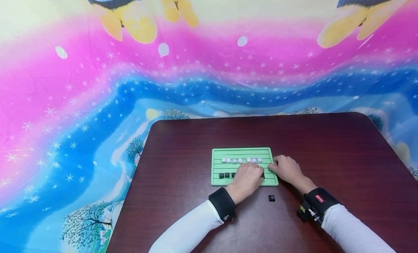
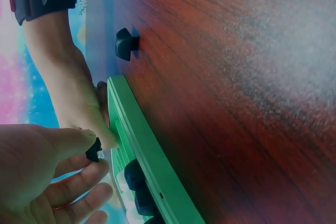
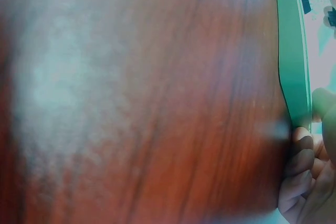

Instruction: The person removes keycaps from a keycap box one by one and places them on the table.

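A light green grooved tray (image 1: 215, 167) lies on the table, holding a row of white keycaps (image 1: 228, 160) and, nearer the front, a row of black keycaps (image 1: 226, 175). My left hand (image 1: 246, 176) is over the front row and hides part of it. Between its thumb and finger it pinches a black keycap (image 2: 94, 150), seen in the left wrist view above the tray. With thumb over the rim and fingers curled against the side, my right hand (image 1: 287, 168) grips the tray's right edge.
One loose black keycap (image 1: 271, 198) sits on the dark wooden table (image 1: 183, 144), just in front of the tray. Behind the table hangs a colourful printed cloth (image 1: 209, 64). Both wrists wear black straps (image 1: 321, 200).
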The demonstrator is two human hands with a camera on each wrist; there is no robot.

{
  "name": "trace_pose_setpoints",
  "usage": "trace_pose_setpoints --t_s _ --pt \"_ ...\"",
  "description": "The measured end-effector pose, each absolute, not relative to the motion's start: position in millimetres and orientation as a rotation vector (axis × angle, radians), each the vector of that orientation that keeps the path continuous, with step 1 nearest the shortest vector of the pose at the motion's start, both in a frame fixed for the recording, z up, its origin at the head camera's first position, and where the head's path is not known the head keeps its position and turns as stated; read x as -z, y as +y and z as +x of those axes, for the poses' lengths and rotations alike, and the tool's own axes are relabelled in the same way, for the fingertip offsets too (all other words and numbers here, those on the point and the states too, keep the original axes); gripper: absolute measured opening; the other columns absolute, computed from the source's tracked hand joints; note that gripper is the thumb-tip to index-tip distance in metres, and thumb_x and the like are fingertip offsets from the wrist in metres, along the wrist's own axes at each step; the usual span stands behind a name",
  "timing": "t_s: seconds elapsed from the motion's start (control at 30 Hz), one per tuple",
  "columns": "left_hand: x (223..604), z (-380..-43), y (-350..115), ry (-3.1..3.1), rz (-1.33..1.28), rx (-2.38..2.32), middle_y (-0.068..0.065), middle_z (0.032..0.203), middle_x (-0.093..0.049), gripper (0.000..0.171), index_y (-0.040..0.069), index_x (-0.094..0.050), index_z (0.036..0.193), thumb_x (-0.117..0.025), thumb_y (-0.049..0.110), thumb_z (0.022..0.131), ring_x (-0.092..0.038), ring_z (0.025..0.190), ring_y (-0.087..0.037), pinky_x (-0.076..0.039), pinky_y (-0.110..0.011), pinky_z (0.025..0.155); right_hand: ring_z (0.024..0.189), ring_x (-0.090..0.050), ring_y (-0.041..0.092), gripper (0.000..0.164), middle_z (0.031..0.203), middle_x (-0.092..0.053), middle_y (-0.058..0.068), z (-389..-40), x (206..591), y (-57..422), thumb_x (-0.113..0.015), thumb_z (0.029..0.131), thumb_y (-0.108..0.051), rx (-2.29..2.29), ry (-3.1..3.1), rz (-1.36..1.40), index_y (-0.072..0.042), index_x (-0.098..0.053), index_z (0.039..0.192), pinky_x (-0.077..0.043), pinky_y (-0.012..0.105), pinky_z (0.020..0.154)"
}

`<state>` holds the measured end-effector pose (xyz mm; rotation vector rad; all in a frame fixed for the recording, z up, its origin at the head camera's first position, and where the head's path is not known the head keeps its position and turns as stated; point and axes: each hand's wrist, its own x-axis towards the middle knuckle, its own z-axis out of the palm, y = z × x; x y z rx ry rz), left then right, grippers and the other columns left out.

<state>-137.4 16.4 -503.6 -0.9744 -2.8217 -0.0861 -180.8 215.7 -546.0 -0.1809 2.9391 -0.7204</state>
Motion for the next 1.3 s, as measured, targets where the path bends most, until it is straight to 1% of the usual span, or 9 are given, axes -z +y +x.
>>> trace_pose_setpoints --t_s 0.3,0.87,1.3 --pt "505 -132 15 -2.768 -1.008 0.04 0.009 0.088 -0.071 0.012 0.025 -0.074 0.093 -0.073 0.037 0.091 -0.065 0.081 -0.009 -0.049 -0.025 0.066 0.051 -0.026 0.012 0.037 0.055 -0.029 -0.006 -181 545 215 -0.061 0.086 -0.022 0.735 2.942 -0.187 -0.017 -0.037 0.059 -0.02 0.027 0.049" --pt "509 -124 15 -2.692 -1.021 0.028 0.01 0.084 -0.069 0.009 0.026 -0.073 0.089 -0.074 0.035 0.09 -0.064 0.076 -0.008 -0.044 -0.024 0.06 0.05 -0.027 0.013 0.036 0.055 -0.031 -0.006 -179 545 214 -0.061 0.086 -0.023 0.751 2.943 -0.195 -0.016 -0.038 0.059 -0.02 0.027 0.049" --pt "510 -118 15 -2.721 -1.028 0.021 0.01 0.089 -0.07 0.013 0.025 -0.074 0.094 -0.072 0.038 0.091 -0.066 0.083 -0.008 -0.048 -0.025 0.067 0.05 -0.028 0.013 0.037 0.055 -0.03 -0.006 -179 545 215 -0.061 0.087 -0.022 0.752 2.953 -0.2 -0.016 -0.038 0.059 -0.02 0.027 0.049"
